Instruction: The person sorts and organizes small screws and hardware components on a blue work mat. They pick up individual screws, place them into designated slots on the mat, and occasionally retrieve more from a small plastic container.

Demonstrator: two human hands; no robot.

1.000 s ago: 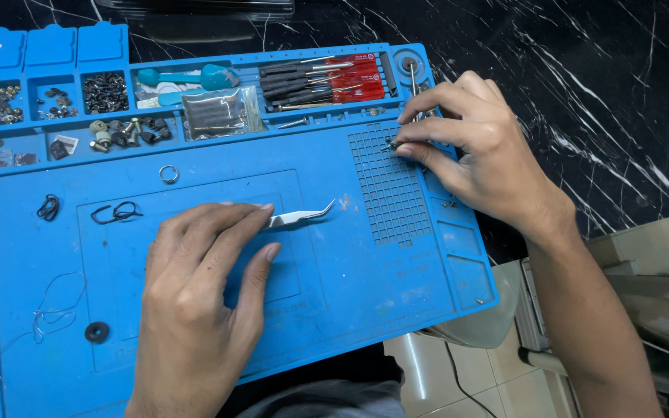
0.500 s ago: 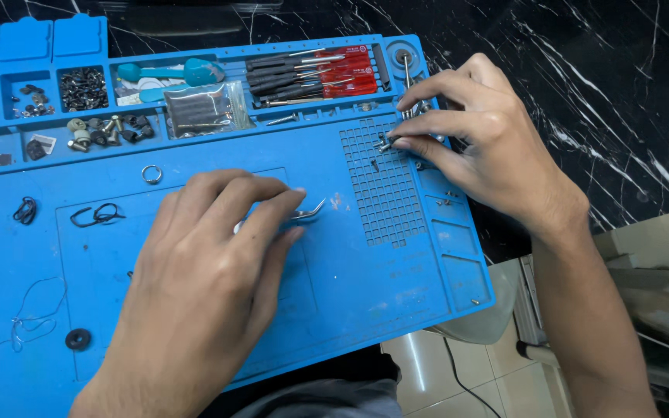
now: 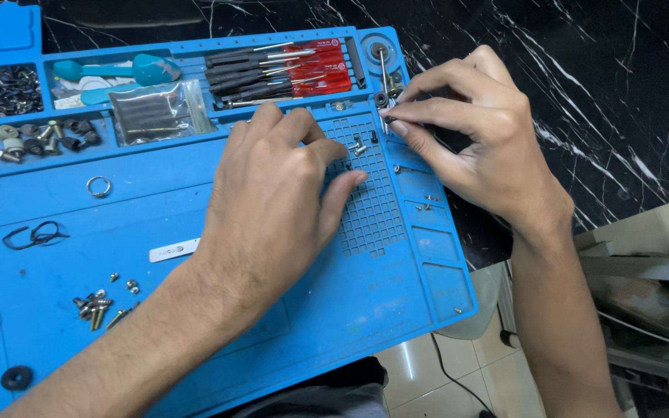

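My left hand [image 3: 280,193] lies palm down on the blue work mat [image 3: 195,201]. Its fingertips are bent onto the mat's grid of tiny cells [image 3: 369,209], close to a few small screws [image 3: 358,145]. What it may hold is hidden beneath it, and no tweezers show. My right hand [image 3: 466,131] is at the mat's upper right corner. Its thumb and forefinger pinch a small dark part [image 3: 389,119], just below a thin metal tool [image 3: 383,77] lying in a round tray.
Red-handled screwdrivers [image 3: 303,73], a clear plastic bag [image 3: 156,112], teal tools [image 3: 118,71] and trays of screws [image 3: 13,89] line the mat's top. A metal ring [image 3: 98,186], a black wire loop [image 3: 36,234] and a screw heap [image 3: 102,306] lie at the left. Black marble [image 3: 605,70] surrounds the mat.
My left hand has moved from the mat's middle, where it covered the tweezers, up and right onto the grid. The tweezers are out of sight. My right hand stays pinching at the corner.
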